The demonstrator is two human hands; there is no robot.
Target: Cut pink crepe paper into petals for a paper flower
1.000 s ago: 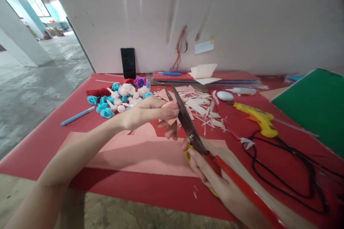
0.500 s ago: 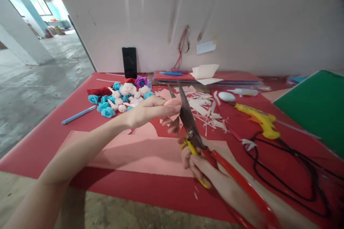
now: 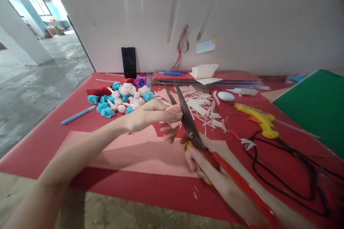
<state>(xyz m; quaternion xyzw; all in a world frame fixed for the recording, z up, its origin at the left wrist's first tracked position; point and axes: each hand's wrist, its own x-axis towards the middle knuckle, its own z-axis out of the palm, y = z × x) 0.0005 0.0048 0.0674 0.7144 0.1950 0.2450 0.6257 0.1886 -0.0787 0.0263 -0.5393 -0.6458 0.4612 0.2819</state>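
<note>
My left hand (image 3: 152, 115) pinches a small piece of pink paper (image 3: 174, 108) between thumb and fingers above the table. In my right hand (image 3: 209, 171) is a large pair of scissors (image 3: 190, 125) with long red handles. Their blades are parted and point up and away, right beside the pink piece and the left fingertips. Something yellow (image 3: 188, 145) shows among the right fingers; I cannot tell what it belongs to. Below both hands lies a long sheet of pink paper (image 3: 129, 155), partly shaded.
Behind my left hand sit blue, pale pink, red and purple paper flowers (image 3: 122, 96). Paper scraps (image 3: 201, 105) lie behind the blades. To the right are a yellow glue gun (image 3: 258, 118), its black cable (image 3: 279, 189) and a green board (image 3: 314, 103). A phone (image 3: 129, 62) leans against the wall.
The scissors' blades have shifted slightly left, and their tips stand a little wider apart. My left hand has lowered slightly with the pink piece. My right fingers have closed up around the handle.
</note>
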